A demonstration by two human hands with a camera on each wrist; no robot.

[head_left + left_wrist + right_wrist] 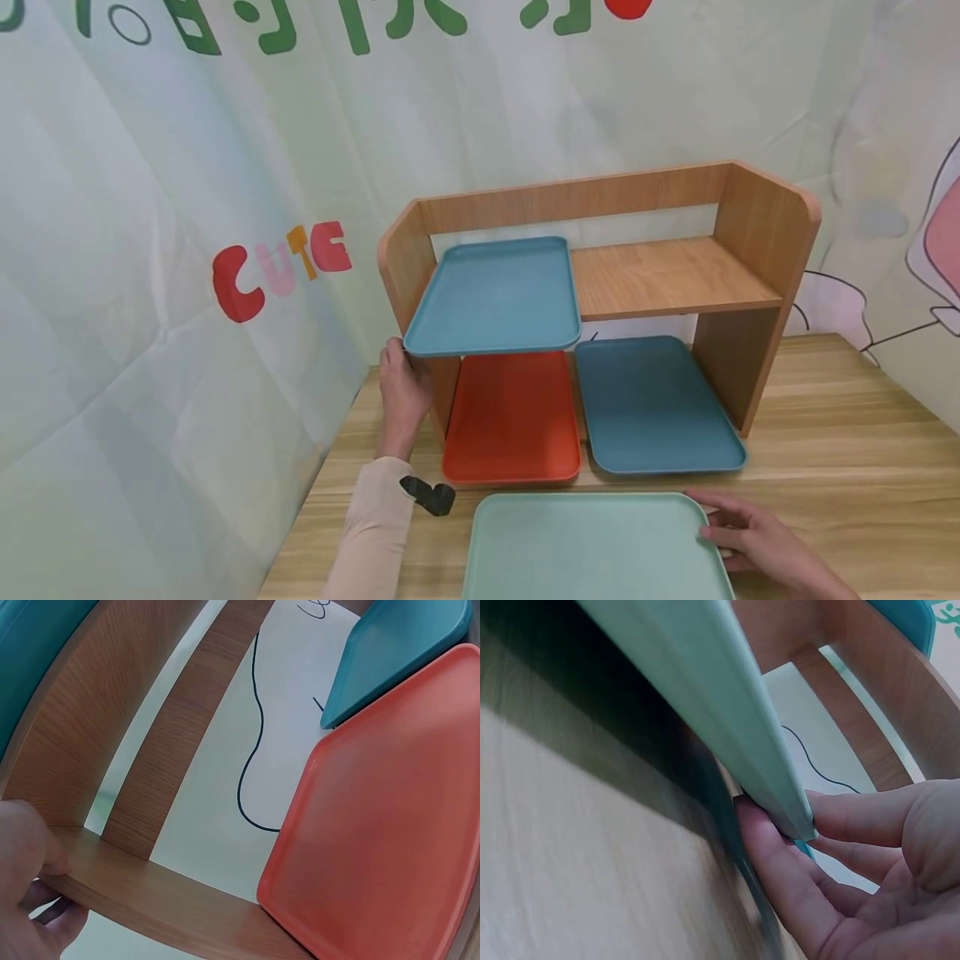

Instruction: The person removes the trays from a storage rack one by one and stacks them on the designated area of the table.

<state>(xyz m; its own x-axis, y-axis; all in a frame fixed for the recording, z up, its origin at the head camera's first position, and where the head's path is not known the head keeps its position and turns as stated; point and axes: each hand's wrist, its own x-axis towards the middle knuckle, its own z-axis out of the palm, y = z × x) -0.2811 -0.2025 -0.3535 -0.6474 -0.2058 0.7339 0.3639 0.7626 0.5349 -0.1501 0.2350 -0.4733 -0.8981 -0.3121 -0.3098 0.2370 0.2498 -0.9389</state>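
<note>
At the shelf's left side, my left hand point(403, 385) grips the edge of the wooden side panel point(172, 911), thumb on one face and fingers on the other. My right hand point(761, 537) pinches the right edge of a mint-green tray point(592, 550), which is cut off by the bottom of the head view. The right wrist view shows thumb and fingers on both faces of that rim point(761, 750). On the upper level of the wooden shelf point(757, 358), a light blue tray point(498, 296) sticks out at the left. Below it lies a red tray point(513, 417), with a darker blue tray point(660, 408) to its right.
The shelf stands on a wood-grain table point(862, 467) against a printed curtain point(225, 150). Bare board point(660, 271) shows on the upper level, right of the light blue tray. Both lower trays jut out past the shelf's front. A black strap piece point(431, 496) sits at my left wrist.
</note>
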